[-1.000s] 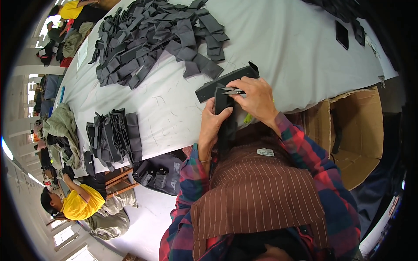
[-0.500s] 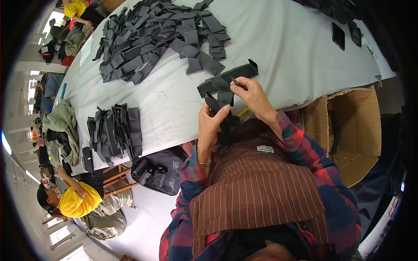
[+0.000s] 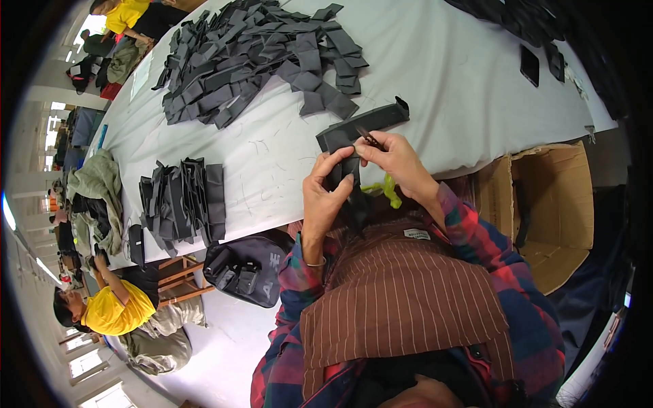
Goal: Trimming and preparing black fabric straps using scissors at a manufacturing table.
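A dark fabric strap lay across the near edge of a long white table, held up at its lower end between a worker's two hands. The left hand was closed around the strap's hanging part, thumb and fingers pinching the cloth from either side. The right hand was clamped on a small pair of snips, their thin blades touching the strap just above the fingertips. A yellow-green loop showed just beneath the right palm, beside the strap's dangling end; what it belonged to could not be made out.

Farther up the table sat a large loose heap of dark fabric pieces. To the worker's left, near the table's edge, a smaller stack of dark pieces stood in rough rows. A black bag rested below that edge, beside a wooden stool. An open cardboard box stood at the worker's right, against the table's corner.

The worker wore a plaid shirt under a brown striped apron. Another person in a yellow shirt sat low at the left, well apart from the work.
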`<control>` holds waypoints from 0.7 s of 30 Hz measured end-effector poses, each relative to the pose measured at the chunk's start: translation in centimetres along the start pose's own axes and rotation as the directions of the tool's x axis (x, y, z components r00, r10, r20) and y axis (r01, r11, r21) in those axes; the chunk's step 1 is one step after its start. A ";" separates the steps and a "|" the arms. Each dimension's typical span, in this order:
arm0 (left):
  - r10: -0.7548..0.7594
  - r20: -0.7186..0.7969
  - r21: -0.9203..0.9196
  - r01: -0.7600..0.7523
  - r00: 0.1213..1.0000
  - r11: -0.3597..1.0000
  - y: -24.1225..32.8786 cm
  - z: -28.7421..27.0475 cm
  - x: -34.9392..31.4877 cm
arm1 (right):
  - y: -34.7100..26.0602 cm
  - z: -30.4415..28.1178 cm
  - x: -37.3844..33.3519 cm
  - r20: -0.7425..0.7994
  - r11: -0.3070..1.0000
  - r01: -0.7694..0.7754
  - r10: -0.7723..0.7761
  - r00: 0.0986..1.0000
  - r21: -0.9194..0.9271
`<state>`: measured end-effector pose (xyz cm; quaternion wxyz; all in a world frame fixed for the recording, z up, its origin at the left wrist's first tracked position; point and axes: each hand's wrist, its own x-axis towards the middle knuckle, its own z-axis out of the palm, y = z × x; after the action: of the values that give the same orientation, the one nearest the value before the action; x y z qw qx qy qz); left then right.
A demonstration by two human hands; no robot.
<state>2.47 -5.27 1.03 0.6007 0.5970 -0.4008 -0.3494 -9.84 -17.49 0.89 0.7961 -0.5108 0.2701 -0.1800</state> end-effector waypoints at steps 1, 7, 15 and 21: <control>-0.017 -0.043 0.013 0.017 0.999 1.000 0.2 0.0 -0.1 | 0.1 0.0 0.0 -0.055 0.970 0.166 -0.178 0.982 -0.179; -0.064 -0.123 0.003 0.065 0.990 0.998 0.3 -0.5 -0.6 | -2.5 0.4 -1.9 0.124 0.530 0.433 -0.521 0.845 -0.729; -0.049 -0.027 0.071 0.051 0.998 0.996 0.7 -0.8 -0.9 | -1.4 0.9 -1.9 0.336 0.171 0.503 -0.559 0.758 -0.847; -0.100 -0.017 -0.008 0.100 0.995 0.995 1.2 -0.3 -1.2 | -0.6 1.0 -1.7 0.149 0.463 0.470 -0.574 0.805 -0.751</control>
<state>2.12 -3.98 2.16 0.5879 0.6172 -0.3640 -0.3754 -10.57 -16.01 2.19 0.3938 -0.8399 0.1991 -0.3160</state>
